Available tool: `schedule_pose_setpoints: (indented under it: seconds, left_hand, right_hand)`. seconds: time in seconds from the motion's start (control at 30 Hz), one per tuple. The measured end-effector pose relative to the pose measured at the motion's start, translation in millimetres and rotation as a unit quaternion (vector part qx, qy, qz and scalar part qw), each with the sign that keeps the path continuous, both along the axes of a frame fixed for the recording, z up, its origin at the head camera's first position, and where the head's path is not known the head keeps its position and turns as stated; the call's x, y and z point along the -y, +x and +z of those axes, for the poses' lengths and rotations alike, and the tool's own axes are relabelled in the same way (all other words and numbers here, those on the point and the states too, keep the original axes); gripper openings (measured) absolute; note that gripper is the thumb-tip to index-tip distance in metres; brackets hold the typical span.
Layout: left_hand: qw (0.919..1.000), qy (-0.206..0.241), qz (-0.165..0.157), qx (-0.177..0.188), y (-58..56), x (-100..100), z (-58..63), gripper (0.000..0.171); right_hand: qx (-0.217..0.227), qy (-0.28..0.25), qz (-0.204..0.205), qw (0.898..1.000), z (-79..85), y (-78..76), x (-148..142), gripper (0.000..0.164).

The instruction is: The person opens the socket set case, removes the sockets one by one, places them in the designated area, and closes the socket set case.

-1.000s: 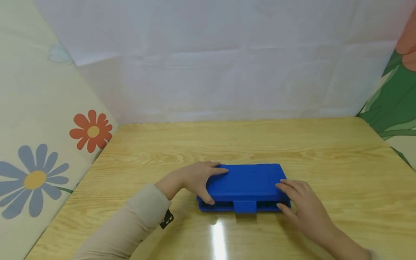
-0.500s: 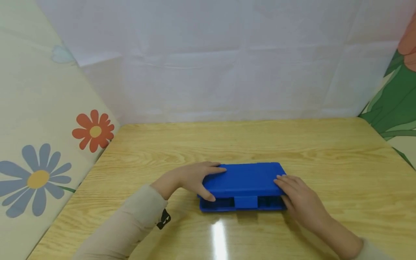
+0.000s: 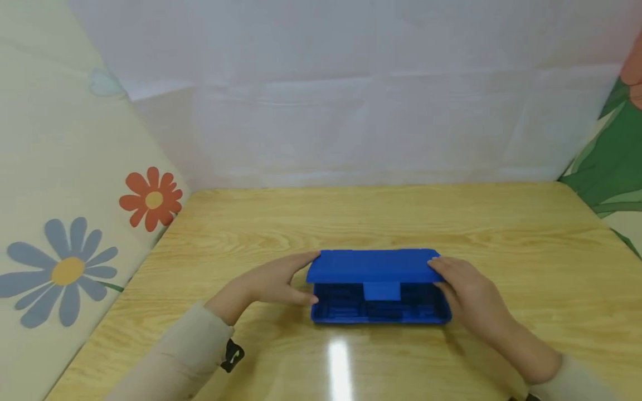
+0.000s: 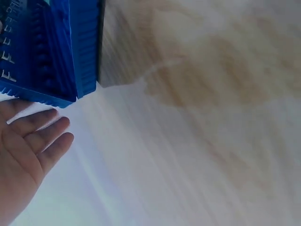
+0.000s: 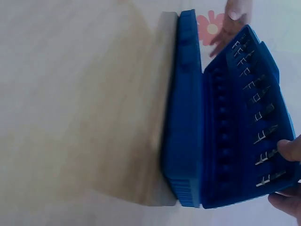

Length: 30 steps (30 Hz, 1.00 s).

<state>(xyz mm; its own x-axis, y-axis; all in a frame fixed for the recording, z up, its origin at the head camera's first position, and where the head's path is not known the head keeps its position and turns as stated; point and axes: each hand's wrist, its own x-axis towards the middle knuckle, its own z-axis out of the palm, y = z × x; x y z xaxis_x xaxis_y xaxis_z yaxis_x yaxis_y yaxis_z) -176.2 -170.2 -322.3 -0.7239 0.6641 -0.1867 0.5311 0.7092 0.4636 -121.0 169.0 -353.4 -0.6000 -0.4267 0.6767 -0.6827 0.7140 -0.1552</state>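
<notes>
A blue plastic bit case (image 3: pixel 381 321) rests on the table, its lid (image 3: pixel 373 266) raised at the front with a latch tab (image 3: pixel 382 291) hanging from it. Several metal screwdriver bits (image 5: pixel 266 134) sit in a row inside the lid, seen from the right wrist. My right hand (image 3: pixel 473 295) pinches the lid's right end, thumb on the inner side and fingers outside. Beside the case's left end is my left hand (image 3: pixel 273 281), thumb and fingers spread, fingertips right at the edge. Straight fingers of that hand also show below the case in the left wrist view.
The wood-patterned table (image 3: pixel 281 223) spreads around the case. White sheeting (image 3: pixel 351 111) hangs behind it, and flower-printed cloth (image 3: pixel 65 167) stands at the left. A black strap (image 3: pixel 232 355) shows at the left wrist.
The lid has risen at the front, widening the gap to the base. My right hand has moved up with the lid's edge, while my left hand has slid left off the lid's top.
</notes>
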Motion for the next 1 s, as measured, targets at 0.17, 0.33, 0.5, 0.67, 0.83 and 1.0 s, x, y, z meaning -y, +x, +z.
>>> schedule_pose_setpoints:
  seconds: [0.17,0.33,0.5,0.67,0.83,1.0]
  left_hand:
    - [0.9996,-0.003,0.006,-0.026,3.1,3,-8.2,0.076]
    - [0.9912,-0.049,-0.036,-0.117,6.9,-5,-17.4,0.065]
    - [0.9734,-0.070,-0.060,-0.210,10.8,-17,-23.0,0.055]
    - [0.9617,-0.091,-0.078,-0.246,16.2,-22,-23.4,0.059]
    - [0.9538,-0.095,-0.097,-0.268,20.3,-24,-24.6,0.067]
    - [0.9570,-0.102,-0.081,-0.259,24.2,-24,-26.3,0.076]
  right_hand:
    - [-0.001,-0.017,-0.003,1.000,7.5,-8.0,-3,0.047]
    - [0.014,-0.016,-0.015,1.000,19.0,-13.1,-2,0.025]
    - [0.036,-0.019,-0.023,0.999,25.9,-14.6,0,0.029]
    - [0.063,-0.035,-0.028,0.997,28.3,-16.7,-1,0.026]
    - [0.108,-0.050,-0.027,0.993,33.7,-22.7,-5,0.026]
    - [0.186,-0.109,-0.028,0.976,34.3,-36.0,-9,0.023]
